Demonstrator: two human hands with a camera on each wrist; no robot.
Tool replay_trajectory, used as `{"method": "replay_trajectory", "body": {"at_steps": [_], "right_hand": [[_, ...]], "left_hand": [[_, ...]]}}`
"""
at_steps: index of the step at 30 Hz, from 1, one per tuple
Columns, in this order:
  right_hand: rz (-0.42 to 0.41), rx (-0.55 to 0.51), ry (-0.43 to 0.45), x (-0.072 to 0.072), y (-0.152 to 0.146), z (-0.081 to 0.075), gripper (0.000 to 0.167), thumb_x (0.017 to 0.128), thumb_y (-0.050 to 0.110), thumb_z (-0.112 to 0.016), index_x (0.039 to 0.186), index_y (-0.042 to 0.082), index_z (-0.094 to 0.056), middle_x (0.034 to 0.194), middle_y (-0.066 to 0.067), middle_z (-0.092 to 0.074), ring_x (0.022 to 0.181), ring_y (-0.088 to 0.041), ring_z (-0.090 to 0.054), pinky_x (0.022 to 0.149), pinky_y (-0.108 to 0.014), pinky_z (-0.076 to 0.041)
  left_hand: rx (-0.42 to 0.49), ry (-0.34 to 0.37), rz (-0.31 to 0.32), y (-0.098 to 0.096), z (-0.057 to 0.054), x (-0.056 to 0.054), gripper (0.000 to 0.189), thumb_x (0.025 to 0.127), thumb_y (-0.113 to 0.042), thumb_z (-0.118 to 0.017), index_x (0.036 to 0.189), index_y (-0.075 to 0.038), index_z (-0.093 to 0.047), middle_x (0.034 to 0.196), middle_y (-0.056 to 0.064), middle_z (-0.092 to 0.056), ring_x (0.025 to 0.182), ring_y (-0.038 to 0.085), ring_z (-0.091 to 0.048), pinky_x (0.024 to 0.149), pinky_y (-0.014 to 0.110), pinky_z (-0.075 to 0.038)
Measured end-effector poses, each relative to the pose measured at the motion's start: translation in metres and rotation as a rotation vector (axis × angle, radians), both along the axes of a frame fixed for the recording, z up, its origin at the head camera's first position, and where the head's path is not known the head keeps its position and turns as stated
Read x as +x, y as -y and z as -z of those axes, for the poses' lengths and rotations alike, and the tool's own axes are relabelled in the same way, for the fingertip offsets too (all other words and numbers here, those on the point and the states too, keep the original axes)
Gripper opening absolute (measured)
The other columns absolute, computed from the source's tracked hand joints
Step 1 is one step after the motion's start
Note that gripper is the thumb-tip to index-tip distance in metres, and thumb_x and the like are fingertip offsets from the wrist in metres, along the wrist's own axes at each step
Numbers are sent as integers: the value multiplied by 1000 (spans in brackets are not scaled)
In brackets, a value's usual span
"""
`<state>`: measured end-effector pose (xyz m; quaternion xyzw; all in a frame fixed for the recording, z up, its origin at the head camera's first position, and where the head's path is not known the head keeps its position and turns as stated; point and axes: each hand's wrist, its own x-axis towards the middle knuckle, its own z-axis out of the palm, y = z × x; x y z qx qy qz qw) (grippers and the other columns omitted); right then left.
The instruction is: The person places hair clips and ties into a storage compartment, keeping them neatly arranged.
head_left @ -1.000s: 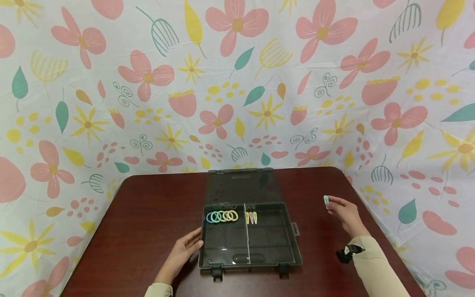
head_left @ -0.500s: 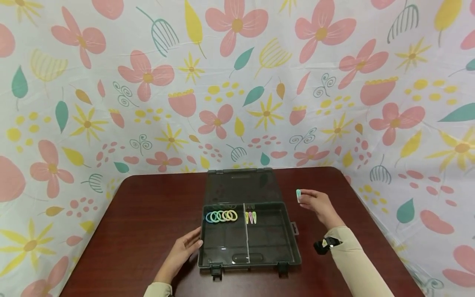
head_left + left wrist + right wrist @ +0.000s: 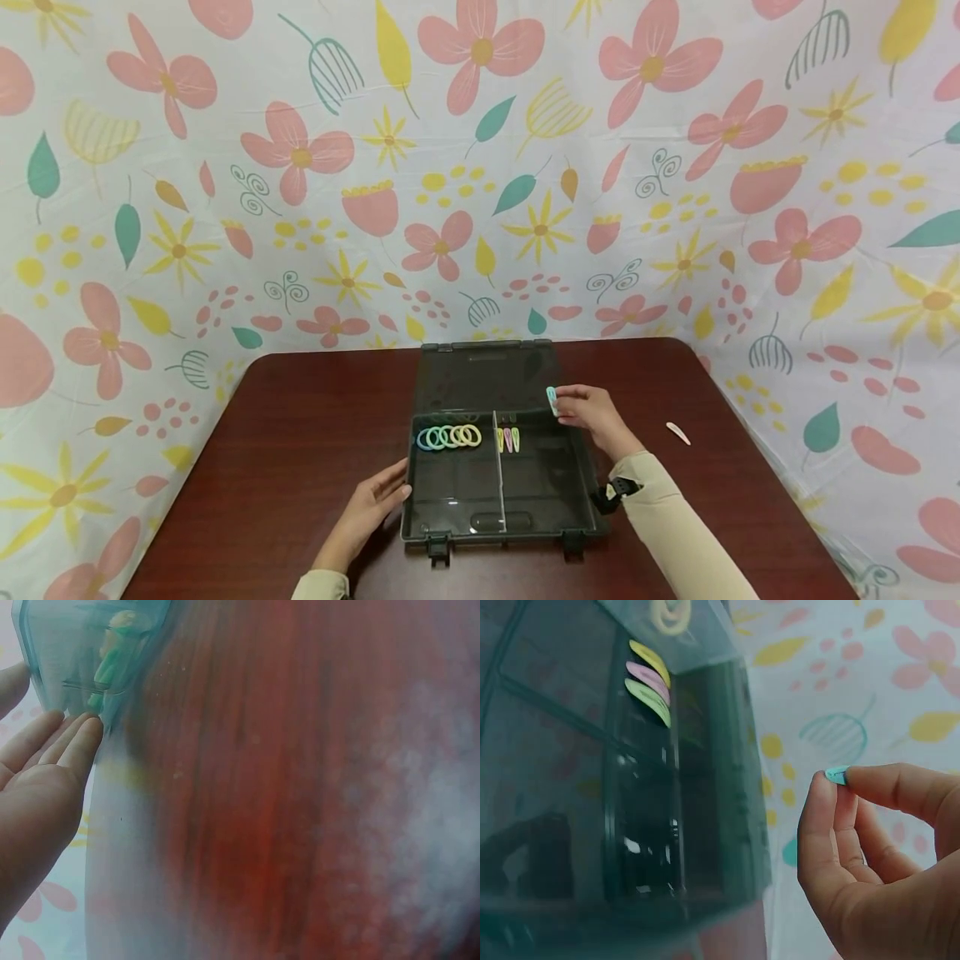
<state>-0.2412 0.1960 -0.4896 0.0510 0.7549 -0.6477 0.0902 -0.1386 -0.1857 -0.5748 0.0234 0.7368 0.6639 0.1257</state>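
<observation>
My right hand [image 3: 596, 417] pinches a turquoise snap hair clip [image 3: 552, 400] between thumb and fingertips, above the back right of an open dark see-through box [image 3: 453, 487]. The right wrist view shows the clip [image 3: 837, 775] apart from the box wall. Three hair clips [image 3: 507, 440], yellow, pink and light green, lie side by side in the right compartment by the divider [image 3: 501, 492]. Overlapping hair ties [image 3: 448, 437], blue through green to yellow, line the back of the left compartment. With its fingers extended, my left hand [image 3: 367, 504] touches the box's left side.
A pale hair clip [image 3: 678, 433] lies on the dark red table [image 3: 300, 433], right of the box. The box lid [image 3: 487, 379] is folded back behind it. Two latches [image 3: 438, 550] stick out at the front. A flowered cloth [image 3: 420, 167] hangs behind the table.
My right hand has moved left with the turquoise hair clip, from the table's right side to over the box. The pale clip on the table has come into view. My left hand stays put.
</observation>
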Motion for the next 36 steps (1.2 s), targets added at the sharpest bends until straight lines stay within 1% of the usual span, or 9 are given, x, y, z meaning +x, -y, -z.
{"method": "replay_trajectory", "body": {"at_steps": [1,5,8,11,15,18,25,29,36], "right_hand": [[10,1,9,0,4,2,33,91,3,-62,121,-10,-59,97,-14,-66,82,-24,-67,78,-39,-58],[9,34,23,0,16,10,31,90,3,-63,118,-9,-62,96,-13,-67,79,-19,-66,80,-42,-57],[-6,58,31,1,23,15,29,90,3,-63,117,-8,-63,94,-12,-66,78,-16,-65,82,-44,-56],[-26,65,46,2,28,19,28,89,3,-64,115,-7,-64,92,-13,-66,78,-18,-65,82,-45,-55],[-46,76,70,4,34,24,28,88,1,-65,114,-9,-63,88,-13,-66,76,-21,-65,78,-43,-57],[-51,94,96,5,37,29,27,87,-1,-65,112,-11,-64,86,-14,-66,74,-20,-65,75,-41,-58],[-23,109,189,0,42,40,27,85,-4,-67,111,-11,-65,81,-12,-68,69,-18,-66,69,-36,-58],[-12,119,232,-2,44,44,27,85,-6,-66,111,-12,-64,81,-13,-69,68,-19,-66,66,-34,-58],[-2,122,246,-5,46,49,28,84,-8,-66,111,-14,-64,83,-15,-69,67,-19,-67,63,-32,-58]], "left_hand": [[1,-2,1,0,0,0,57,96,-18,-61,145,0,-39,149,22,-36,134,39,-39,102,44,-43],[12,-5,-6,-1,-2,0,57,96,-16,-62,145,1,-40,148,22,-37,134,39,-39,103,44,-43],[20,-8,-10,-1,-2,-1,56,96,-15,-61,145,2,-39,148,23,-37,134,39,-39,103,44,-42],[22,-9,-15,-2,-3,-1,56,96,-14,-61,145,2,-40,148,23,-37,134,39,-39,103,44,-42],[25,-7,-19,-2,-3,0,56,95,-13,-61,144,2,-40,148,22,-38,133,38,-40,103,43,-42],[25,-8,-19,-2,-2,0,56,95,-13,-62,144,3,-40,147,23,-38,133,38,-40,103,43,-43],[24,-4,-13,-1,-2,0,56,95,-15,-62,144,2,-40,147,23,-38,134,38,-40,103,44,-42],[26,0,-12,-1,-1,0,56,95,-15,-62,144,2,-40,147,22,-39,134,38,-40,103,43,-42],[22,-2,-15,-1,-2,-1,57,95,-17,-62,144,1,-41,148,22,-39,134,38,-40,103,45,-42]]}}
